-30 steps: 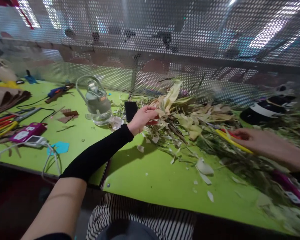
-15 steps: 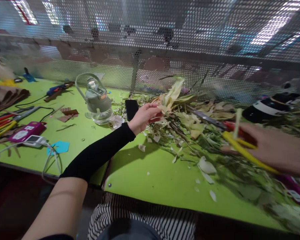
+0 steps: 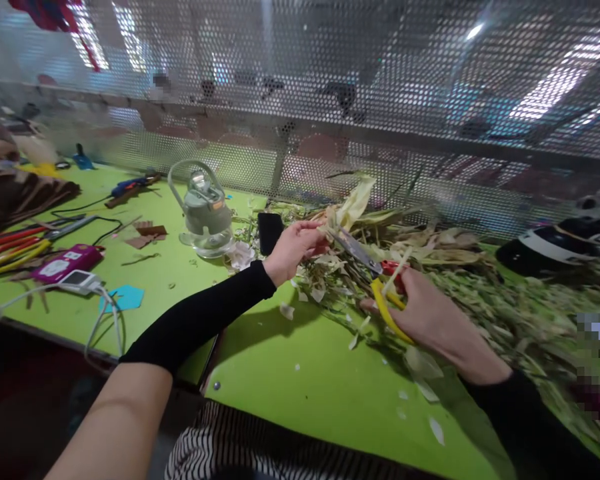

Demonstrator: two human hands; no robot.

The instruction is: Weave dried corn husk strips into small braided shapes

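My left hand [image 3: 299, 250] pinches a pale, withered leafy plant piece [image 3: 355, 205] over the heap of plant cuttings. Its fingers are closed at the base of that piece. In my right hand [image 3: 425, 310] is a pair of scissors [image 3: 363, 253] with yellow and red handles. The blades point up and left, and their tips reach the plant piece beside my left fingertips. Whether the blades are open or closed on it is hard to tell. A thin pale stalk [image 3: 400, 267] stands up by the scissor handles.
A clear bottle with a looped handle [image 3: 205, 220] stands left of a black phone [image 3: 271, 232]. Further left lie a purple box [image 3: 67, 262], a white charger with cables [image 3: 80, 280] and more pliers-like tools [image 3: 17, 250]. A black object with a white band [image 3: 550, 245] sits right; perforated mesh [image 3: 300, 87] runs behind.
My right hand has brought the scissors left, from the right side to the plant piece at my left hand. The left hand keeps its hold. The view has shifted slightly.
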